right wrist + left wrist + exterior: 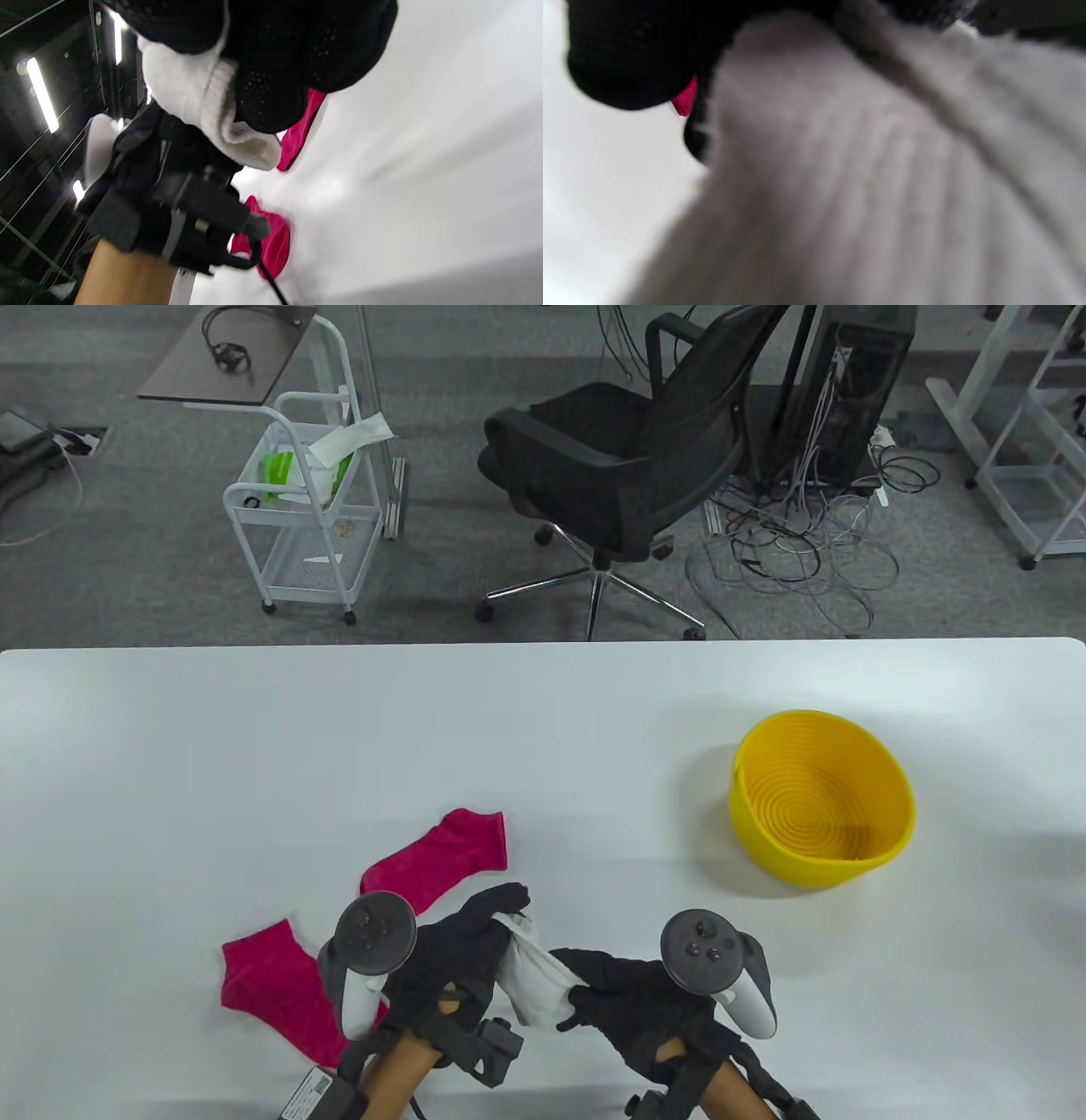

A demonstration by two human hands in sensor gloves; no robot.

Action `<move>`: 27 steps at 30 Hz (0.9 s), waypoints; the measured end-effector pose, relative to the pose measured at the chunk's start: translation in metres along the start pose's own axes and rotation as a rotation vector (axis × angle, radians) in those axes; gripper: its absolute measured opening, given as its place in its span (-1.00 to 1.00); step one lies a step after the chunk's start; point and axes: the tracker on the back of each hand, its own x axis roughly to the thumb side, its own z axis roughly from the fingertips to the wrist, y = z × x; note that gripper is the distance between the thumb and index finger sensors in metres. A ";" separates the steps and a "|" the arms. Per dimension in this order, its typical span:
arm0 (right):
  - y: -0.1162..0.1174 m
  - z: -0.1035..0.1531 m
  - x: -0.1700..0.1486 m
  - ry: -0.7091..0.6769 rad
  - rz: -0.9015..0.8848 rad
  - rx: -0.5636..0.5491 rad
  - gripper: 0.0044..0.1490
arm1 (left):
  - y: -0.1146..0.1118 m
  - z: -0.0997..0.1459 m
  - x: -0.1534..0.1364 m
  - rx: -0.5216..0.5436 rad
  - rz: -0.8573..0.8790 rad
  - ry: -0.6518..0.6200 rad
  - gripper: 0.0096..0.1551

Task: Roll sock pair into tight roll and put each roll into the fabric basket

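Observation:
A white sock bundle [533,976] hangs between both gloved hands just above the table's front edge. My left hand [484,929] grips its upper end, fingers curled over the fabric. My right hand [594,997] pinches its lower end from the right. The white ribbed sock [882,190] fills the left wrist view, and in the right wrist view the white sock [199,106] sits under my right fingers [271,84]. Two magenta socks lie flat on the table: one [441,857] beyond my left hand, one [280,988] to its left. The yellow basket [821,810] stands at the right with nothing visible inside.
The white table [254,746] reaches to its far edge. Beyond that edge stand a black office chair [628,466], a white wire cart [305,517] and a tangle of cables [806,543] on the floor.

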 end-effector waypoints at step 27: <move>-0.033 0.001 -0.031 0.080 -0.281 -0.184 -0.51 | -0.011 -0.002 0.000 -0.214 0.344 -0.048 -0.55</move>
